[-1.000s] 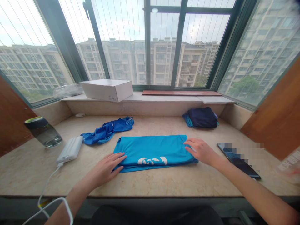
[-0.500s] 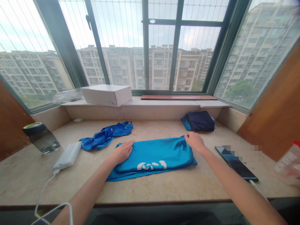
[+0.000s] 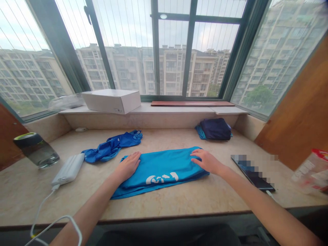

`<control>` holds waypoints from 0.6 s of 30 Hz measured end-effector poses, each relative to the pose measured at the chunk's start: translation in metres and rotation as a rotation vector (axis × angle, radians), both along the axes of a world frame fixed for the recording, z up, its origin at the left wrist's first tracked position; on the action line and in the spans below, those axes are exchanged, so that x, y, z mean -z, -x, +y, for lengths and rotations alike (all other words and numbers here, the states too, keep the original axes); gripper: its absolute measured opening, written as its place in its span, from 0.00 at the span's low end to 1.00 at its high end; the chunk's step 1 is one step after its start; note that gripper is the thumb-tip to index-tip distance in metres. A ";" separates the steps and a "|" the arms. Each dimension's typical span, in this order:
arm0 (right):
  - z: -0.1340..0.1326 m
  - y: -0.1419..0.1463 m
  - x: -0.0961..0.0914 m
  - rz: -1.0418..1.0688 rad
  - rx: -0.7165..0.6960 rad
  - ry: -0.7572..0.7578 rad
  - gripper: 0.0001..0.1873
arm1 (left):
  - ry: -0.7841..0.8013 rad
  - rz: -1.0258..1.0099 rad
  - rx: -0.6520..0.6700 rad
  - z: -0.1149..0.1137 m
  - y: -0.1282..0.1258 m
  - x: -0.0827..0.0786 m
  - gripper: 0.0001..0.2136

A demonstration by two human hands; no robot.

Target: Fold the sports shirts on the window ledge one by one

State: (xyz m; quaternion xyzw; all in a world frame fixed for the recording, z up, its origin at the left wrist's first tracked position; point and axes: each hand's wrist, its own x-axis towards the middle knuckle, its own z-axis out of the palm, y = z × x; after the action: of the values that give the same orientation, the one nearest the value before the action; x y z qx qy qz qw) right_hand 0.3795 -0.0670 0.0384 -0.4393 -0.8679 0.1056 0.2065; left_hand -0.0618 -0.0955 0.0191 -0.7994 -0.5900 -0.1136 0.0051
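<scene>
A bright blue garment (image 3: 164, 164) with a white print lies folded into a flat, wide strip on the stone counter. My left hand (image 3: 129, 164) rests flat on its left end, fingers stretched out. Over the right end is my right hand (image 3: 206, 161), its fingers apart and touching the top of the cloth. Behind and to the left lies a crumpled darker blue cloth (image 3: 112, 146). A folded stack of dark navy and blue cloth (image 3: 215, 130) sits at the back right.
On the left stand a tilted-looking water bottle (image 3: 37, 150) and a white power bank (image 3: 68, 170) with a cable. A phone (image 3: 252, 172) and a clear plastic container with a red top (image 3: 311, 171) are on the right. A white box (image 3: 111, 100) sits on the window ledge.
My right hand has let go of the garment's far right corner and moved left and nearer, with its fingers spread on the cloth. My left hand stays on the left end.
</scene>
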 end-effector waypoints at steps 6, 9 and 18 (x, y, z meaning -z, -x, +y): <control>-0.026 -0.035 0.013 -0.009 -0.037 0.095 0.15 | -0.094 -0.033 0.060 -0.026 0.021 0.002 0.25; -0.029 -0.045 0.023 -0.142 -0.061 0.053 0.14 | -0.055 -0.033 0.053 -0.035 0.030 0.003 0.26; -0.010 -0.027 0.013 -0.483 0.388 -0.327 0.23 | -0.060 0.013 0.122 -0.052 -0.009 -0.007 0.20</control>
State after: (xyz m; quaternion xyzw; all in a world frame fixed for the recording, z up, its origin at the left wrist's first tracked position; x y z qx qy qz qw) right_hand 0.4069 -0.0767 0.0250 -0.5697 -0.7973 -0.1828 0.0792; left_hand -0.0531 -0.1477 0.0258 -0.8340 -0.5365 -0.1263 0.0261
